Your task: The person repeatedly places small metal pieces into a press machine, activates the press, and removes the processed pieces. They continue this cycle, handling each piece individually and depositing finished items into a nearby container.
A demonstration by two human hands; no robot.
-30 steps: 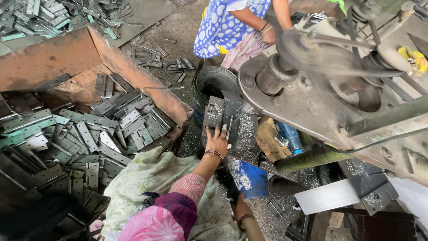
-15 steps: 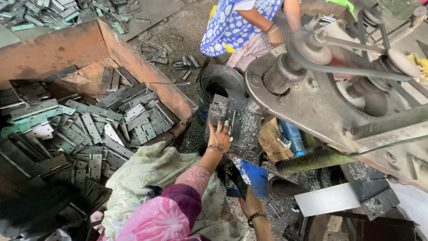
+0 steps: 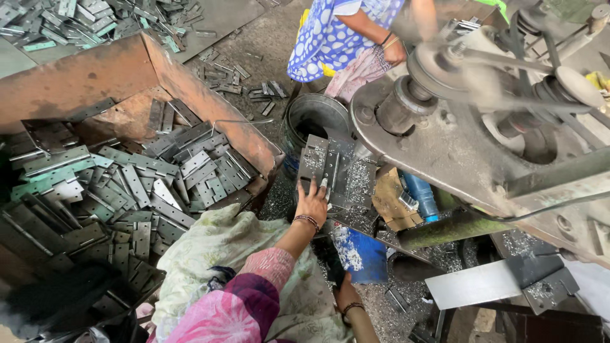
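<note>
1. Your left hand (image 3: 311, 202) is fwd, fingers spread flat, pressing on the grey metal plate (image 3: 319, 166) that leans w/ its top edge toward the round metal bucket (image 3: 316, 121). Hand's open on it, not wrapped round it; bangle at the wrist.
2. Your right hand (image 3: 345, 296) sits low, near the bottom edge, next to a dark piece. Can't tell if it's open or closed: fingers mostly hidden. Bracelet on that wrist too.
3. The plate stands btwn the rusty bin's corner & the machine, on a floor strewn w/ small metal chips.
4. Just right of your right hand: a blue container (image 3: 358, 251) dusted w/ chips; beyond it a blue bottle (image 3: 419, 194) beside brown cardboard.
5. To your left, the rusty bin (image 3: 95, 73) holds a heap of flat grey hinge-like pieces (image 3: 159, 181); more lie on the floor behind it.
6. At right, the big press machine (image 3: 470, 133), its belt wheel blurred.
7. Across from you, another person (image 3: 346, 32) in blue dotted cloth, hand near the machine.
</note>
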